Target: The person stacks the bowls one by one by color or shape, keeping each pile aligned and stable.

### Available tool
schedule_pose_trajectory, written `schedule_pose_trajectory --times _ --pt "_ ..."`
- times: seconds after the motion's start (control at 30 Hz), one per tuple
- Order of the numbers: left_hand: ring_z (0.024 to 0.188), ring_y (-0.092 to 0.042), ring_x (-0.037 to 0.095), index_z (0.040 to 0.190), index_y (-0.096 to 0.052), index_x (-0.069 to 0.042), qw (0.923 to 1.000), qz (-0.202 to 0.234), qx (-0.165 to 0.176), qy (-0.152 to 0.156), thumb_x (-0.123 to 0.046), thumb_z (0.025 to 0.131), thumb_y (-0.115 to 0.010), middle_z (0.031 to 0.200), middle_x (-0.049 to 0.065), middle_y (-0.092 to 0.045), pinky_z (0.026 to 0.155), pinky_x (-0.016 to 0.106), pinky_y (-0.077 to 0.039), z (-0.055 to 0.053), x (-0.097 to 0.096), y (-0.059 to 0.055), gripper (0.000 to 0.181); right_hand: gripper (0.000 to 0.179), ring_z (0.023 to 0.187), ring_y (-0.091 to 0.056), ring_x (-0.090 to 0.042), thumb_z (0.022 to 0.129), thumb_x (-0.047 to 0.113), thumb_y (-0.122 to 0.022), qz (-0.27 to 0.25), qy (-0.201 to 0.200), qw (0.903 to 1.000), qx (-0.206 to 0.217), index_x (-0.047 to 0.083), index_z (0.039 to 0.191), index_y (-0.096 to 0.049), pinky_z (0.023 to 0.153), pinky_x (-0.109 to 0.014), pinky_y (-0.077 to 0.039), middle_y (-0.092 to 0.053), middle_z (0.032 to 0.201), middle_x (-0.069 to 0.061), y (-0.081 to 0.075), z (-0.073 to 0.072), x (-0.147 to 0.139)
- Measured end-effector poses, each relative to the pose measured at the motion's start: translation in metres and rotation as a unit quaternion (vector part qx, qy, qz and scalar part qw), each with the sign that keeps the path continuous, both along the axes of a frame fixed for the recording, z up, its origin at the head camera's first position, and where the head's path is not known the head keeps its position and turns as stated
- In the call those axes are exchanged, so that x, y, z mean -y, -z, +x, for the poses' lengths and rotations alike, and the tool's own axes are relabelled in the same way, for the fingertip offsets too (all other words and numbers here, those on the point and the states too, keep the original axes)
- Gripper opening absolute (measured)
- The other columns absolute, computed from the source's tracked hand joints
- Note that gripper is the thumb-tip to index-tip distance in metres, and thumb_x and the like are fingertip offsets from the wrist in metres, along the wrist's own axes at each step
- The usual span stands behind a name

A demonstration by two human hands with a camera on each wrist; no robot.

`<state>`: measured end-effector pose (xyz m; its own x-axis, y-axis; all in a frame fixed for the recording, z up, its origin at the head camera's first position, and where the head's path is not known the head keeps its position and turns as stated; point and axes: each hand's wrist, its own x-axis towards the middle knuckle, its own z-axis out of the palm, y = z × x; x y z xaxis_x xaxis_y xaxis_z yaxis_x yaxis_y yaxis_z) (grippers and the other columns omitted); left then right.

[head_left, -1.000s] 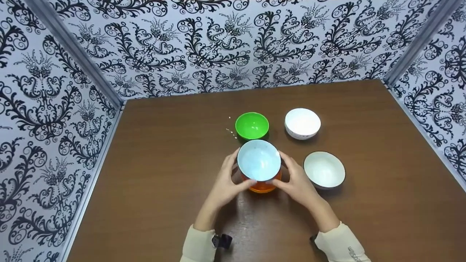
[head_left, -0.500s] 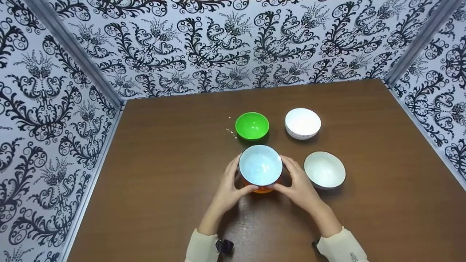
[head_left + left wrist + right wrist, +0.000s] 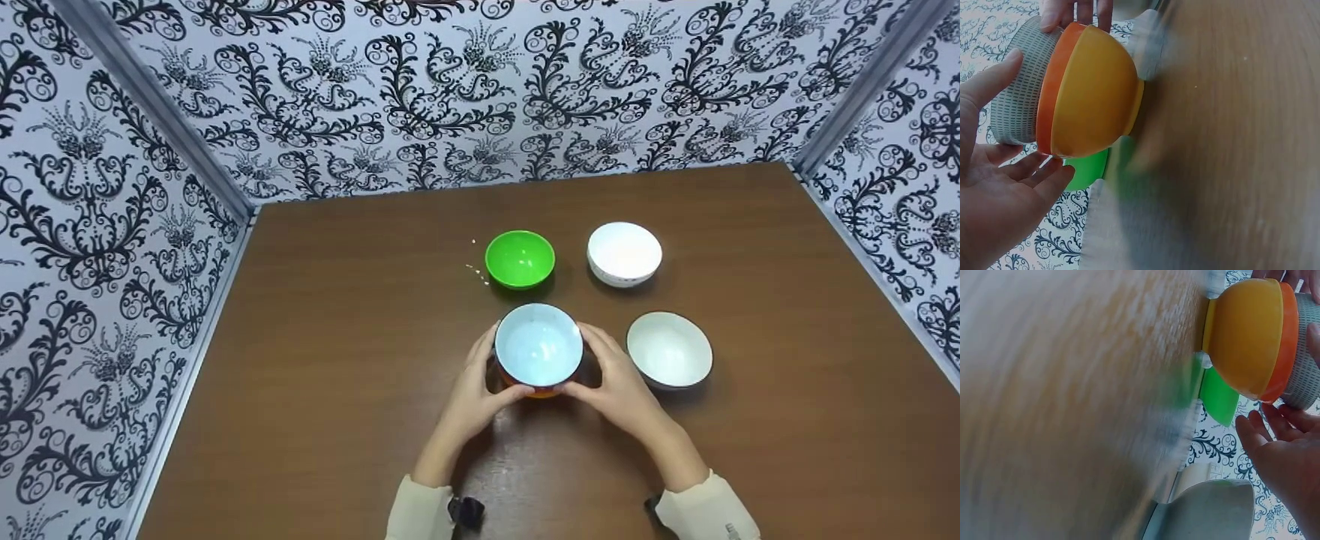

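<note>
Between both hands is a patterned bowl (image 3: 539, 345), pale blue inside and covered with small grey-green dashes outside. My left hand (image 3: 474, 391) grips its left side, thumb at the near rim. On the other side my right hand (image 3: 616, 380) holds it the same way. The lower part of this bowl is hidden inside an orange bowl (image 3: 1050, 90), which is nested in a yellow bowl (image 3: 1095, 93) standing on the table. In the left wrist view the left fingers (image 3: 1044, 174) reach along the orange rim.
A green bowl (image 3: 520, 259) stands just beyond the stack. To its right is a white bowl (image 3: 624, 255), and an off-white bowl (image 3: 669, 350) stands beside my right hand. Small white specks lie left of the green bowl on the brown table (image 3: 337, 337). Patterned walls (image 3: 480, 90) enclose it.
Both hands have lowered the patterned bowl toward me and down into the orange bowl, so less orange shows below it. The green, white and off-white bowls have stayed put.
</note>
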<state>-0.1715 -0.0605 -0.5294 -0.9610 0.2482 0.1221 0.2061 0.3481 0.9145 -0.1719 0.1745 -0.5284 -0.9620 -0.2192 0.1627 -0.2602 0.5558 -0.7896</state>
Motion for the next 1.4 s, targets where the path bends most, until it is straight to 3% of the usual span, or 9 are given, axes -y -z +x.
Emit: schedule_pose_trajectory --times 0.53,0.87,1.4 --pt "0.146 -0.036 0.034 0.155 -0.031 -0.004 0.9998 -0.018 -0.009 -0.005 -0.033 0.078 -0.085 0.158 0.018 -0.036 0.120 0.054 -0.030 0.001 -0.004 0.004 0.098 0.088 0.141 -0.042 -0.038 0.077 0.023 -0.086 0.026 -0.006 0.9996 0.007 0.000 0.149 -0.041 0.117 -0.059 -0.034 -0.045 0.151 -0.019 0.002 0.000 -0.003" --pt "0.147 -0.036 0.034 0.155 -0.031 -0.003 0.9999 -0.006 -0.007 -0.007 -0.036 0.076 -0.086 0.159 0.020 -0.035 0.119 0.055 -0.031 0.001 -0.004 0.010 0.101 0.088 0.143 -0.040 -0.037 0.079 0.023 -0.085 0.032 -0.005 0.9988 0.035 0.002 0.151 -0.039 0.117 -0.058 -0.033 -0.043 0.153 -0.018 0.002 0.001 -0.004" --pt "0.146 -0.037 0.034 0.155 -0.032 -0.004 0.9997 -0.019 -0.004 -0.011 -0.034 0.076 -0.086 0.158 0.021 -0.035 0.119 0.054 -0.032 0.002 -0.003 0.011 0.100 0.088 0.142 -0.042 -0.035 0.078 0.030 -0.086 0.032 -0.011 0.9992 0.021 0.003 0.150 -0.042 0.118 -0.057 -0.034 -0.045 0.152 -0.017 0.002 0.001 -0.004"
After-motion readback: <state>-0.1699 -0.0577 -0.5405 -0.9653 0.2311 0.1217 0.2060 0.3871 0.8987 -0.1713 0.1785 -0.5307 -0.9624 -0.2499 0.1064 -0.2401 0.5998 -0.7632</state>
